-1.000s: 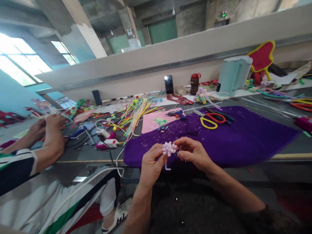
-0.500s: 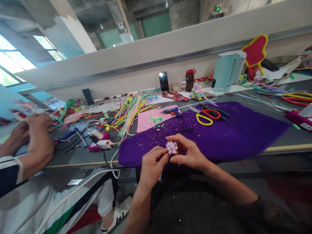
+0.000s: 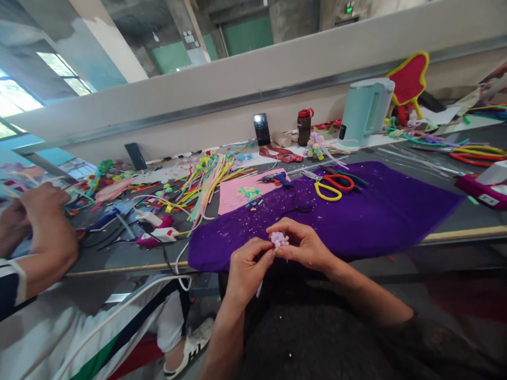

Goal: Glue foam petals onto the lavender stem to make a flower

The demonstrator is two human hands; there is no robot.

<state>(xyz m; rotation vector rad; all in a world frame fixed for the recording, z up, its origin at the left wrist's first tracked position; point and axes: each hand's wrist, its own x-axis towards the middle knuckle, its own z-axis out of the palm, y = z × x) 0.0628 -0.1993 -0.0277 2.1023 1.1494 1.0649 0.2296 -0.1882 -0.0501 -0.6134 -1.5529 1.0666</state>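
Note:
Both my hands meet over the near edge of a purple felt sheet (image 3: 380, 211). My left hand (image 3: 246, 269) pinches the stem of a small lilac pipe-cleaner flower (image 3: 279, 239), and the stem's end pokes out below the fist. My right hand (image 3: 304, 246) curls round the flower's head, fingers closed on it from the right. Part of the flower is hidden by my fingers.
Yellow and red scissors (image 3: 331, 188), a blue glue gun (image 3: 277, 179) and a pink sheet (image 3: 237, 192) lie beyond my hands. Coloured pipe cleaners (image 3: 206, 182), cables, a phone (image 3: 261, 129), a bottle (image 3: 304, 126) and a pale kettle (image 3: 363, 112) crowd the table. A co-worker's hands (image 3: 37, 221) work at the left.
My hands have drawn closer together and slightly lower, with my right hand now closed over the flower. The view has swung a little to the right.

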